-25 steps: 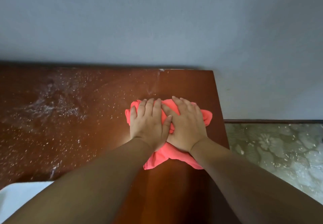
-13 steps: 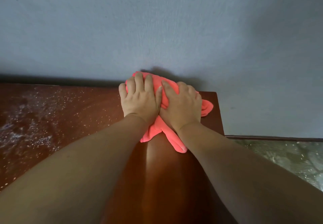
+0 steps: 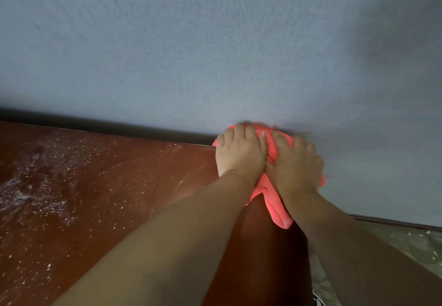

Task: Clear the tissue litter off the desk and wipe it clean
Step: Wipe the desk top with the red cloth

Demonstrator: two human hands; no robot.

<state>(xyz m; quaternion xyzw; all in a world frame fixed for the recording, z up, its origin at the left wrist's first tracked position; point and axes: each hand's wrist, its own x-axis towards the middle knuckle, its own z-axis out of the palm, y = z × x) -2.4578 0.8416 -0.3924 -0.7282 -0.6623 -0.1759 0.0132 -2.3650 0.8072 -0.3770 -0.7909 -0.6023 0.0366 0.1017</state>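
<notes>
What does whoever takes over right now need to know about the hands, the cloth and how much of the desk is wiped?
Left hand: presses down on the pink cloth, right beside the other hand.
Right hand: presses on the same cloth.
Cloth: bunched at the far right corner of the desk, up against the wall.
Done: the right end of the desk looks free of specks.
To do: white specks and smears cover the left and middle of the desk; wipe there next.
</notes>
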